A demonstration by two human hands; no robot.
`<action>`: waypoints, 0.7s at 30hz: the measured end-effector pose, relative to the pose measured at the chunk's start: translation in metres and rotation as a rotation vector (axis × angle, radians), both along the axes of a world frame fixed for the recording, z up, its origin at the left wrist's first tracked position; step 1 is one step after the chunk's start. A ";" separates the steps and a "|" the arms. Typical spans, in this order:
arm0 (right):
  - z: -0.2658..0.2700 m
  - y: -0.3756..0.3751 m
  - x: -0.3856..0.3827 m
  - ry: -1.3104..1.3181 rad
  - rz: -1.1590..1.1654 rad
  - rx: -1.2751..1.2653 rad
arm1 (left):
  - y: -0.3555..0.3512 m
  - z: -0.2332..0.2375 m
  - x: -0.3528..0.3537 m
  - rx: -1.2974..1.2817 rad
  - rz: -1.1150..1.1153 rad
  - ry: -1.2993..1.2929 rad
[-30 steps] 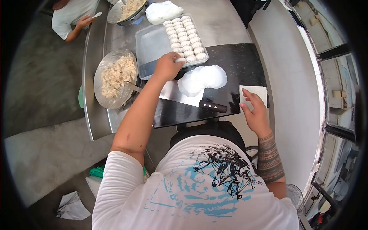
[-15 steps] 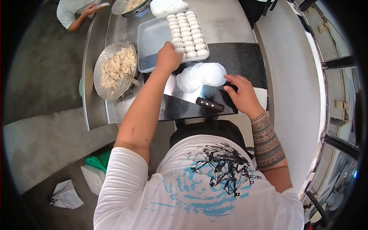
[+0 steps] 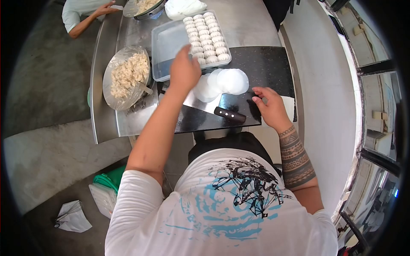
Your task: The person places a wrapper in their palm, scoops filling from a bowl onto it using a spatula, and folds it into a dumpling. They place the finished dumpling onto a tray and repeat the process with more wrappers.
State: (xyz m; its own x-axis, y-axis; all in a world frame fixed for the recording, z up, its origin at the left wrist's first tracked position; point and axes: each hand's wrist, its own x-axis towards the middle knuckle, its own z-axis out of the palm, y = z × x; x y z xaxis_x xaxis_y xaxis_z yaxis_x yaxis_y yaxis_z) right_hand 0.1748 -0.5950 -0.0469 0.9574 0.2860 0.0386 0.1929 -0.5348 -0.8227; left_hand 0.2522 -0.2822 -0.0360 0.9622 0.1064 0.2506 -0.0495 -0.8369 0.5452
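Note:
My left hand (image 3: 185, 72) is over the near edge of a clear plastic tray (image 3: 164, 53), index finger stretched out and thumb apart, nothing visible in it. Rows of small white pleated buns (image 3: 205, 36) fill the tray's right side; the nearest lie just beyond that hand. Thin round white wrappers (image 3: 232, 82) overlap on the black board (image 3: 267, 64), partly over a wide blade. The cleaver's dark riveted handle (image 3: 229, 114) points toward me. My right hand (image 3: 270, 106) hovers right of the wrappers, thumb and fingers parted, holding nothing.
A bowl of pale filling (image 3: 128, 77) with a flat utensil stands at left on the steel table (image 3: 245, 30). Behind the tray are a white plastic bag (image 3: 184, 8) and another bowl (image 3: 143, 7). A co-worker's arm (image 3: 85, 26) reaches in at upper left.
My left hand has drawn slightly back from the nearest buns, its fingers opening. My right hand has moved a little away from the wrappers.

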 end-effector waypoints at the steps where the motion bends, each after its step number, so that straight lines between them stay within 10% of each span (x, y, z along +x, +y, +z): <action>1: -0.001 -0.002 0.000 0.003 -0.020 0.009 | -0.007 0.001 -0.016 -0.029 -0.068 -0.106; 11: -0.012 0.008 -0.008 -0.088 -0.104 0.020 | -0.052 -0.072 -0.056 0.479 -0.137 0.002; 21: -0.007 0.014 -0.017 -0.107 -0.110 0.008 | -0.060 -0.023 -0.037 0.392 -0.041 0.269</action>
